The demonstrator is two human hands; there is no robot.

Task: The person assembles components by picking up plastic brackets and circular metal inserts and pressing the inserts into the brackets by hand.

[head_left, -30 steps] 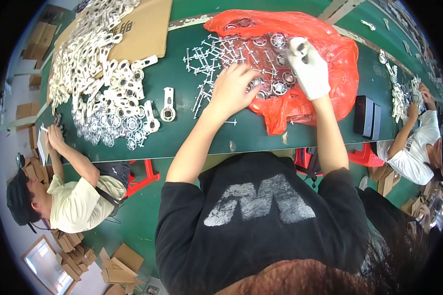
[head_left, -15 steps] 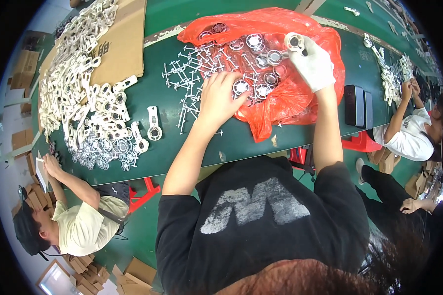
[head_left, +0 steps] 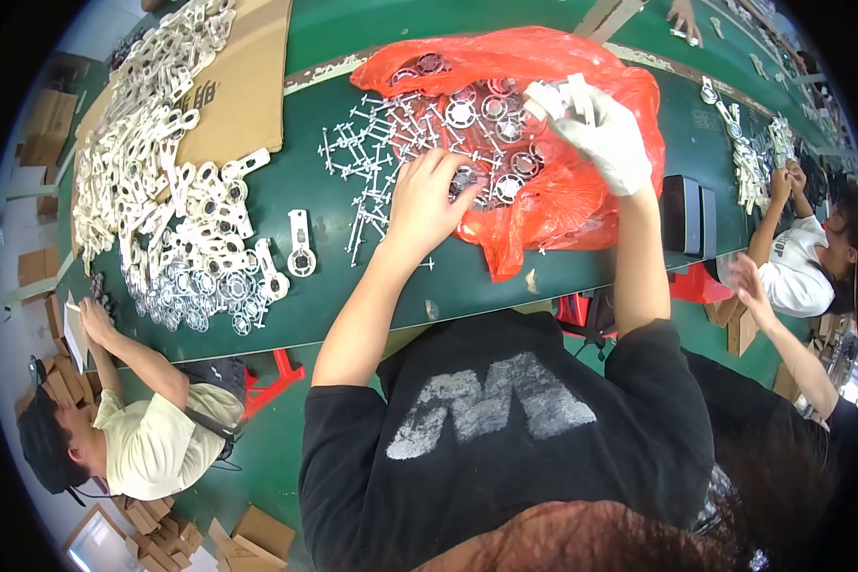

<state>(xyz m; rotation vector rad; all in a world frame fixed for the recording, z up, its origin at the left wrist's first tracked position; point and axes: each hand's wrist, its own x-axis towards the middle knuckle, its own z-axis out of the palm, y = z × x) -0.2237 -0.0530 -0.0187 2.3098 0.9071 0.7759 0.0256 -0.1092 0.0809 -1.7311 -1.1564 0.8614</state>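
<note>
My right hand, in a white glove, is raised over the red plastic bag and grips a white handheld-fan housing, tilted so that its side shows. Bare, my left hand rests at the bag's near left side. Its thumb and fingers close around a tilted round spoked cover, partly hidden by the fingers. More round spoked covers lie in the open red bag. Thin silvery stick-like parts are scattered beside my left hand and over the bag's left edge.
White fan housings pile up at the left, beside a cardboard sheet; one housing lies apart. Clear round covers sit at the table's near edge. A dark box stands right of the bag. Co-workers sit at both sides.
The housing in my right hand has turned from face-on to edge-on and shifted slightly left. The cover at my left hand has tilted. At the right, a co-worker's hand has risen.
</note>
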